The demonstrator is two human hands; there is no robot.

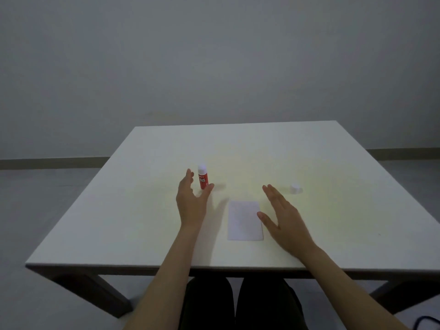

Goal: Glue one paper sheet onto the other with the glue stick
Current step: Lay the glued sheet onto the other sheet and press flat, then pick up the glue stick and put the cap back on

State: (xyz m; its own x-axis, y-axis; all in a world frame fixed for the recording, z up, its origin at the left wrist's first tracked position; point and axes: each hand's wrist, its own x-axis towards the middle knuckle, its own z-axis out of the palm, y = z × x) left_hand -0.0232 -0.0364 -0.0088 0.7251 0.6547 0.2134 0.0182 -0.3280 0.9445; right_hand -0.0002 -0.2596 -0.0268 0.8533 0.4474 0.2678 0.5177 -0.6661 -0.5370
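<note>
Two open hands hover over a white table point(333, 163) with a glue stick and a paper sheet.

The red glue stick point(203, 179) stands upright, long axis vertical, white end up, left of centre. The left hand point(191, 200) is spread beside it, thumb near its base, gripping nothing. The white paper sheet point(245, 220) lies flat between the hands, long axis running away from the person. The right hand point(283, 219) is open, fingers straight, thumb over the sheet's right edge. A small white cap point(295, 188) sits apart to the right.
</note>
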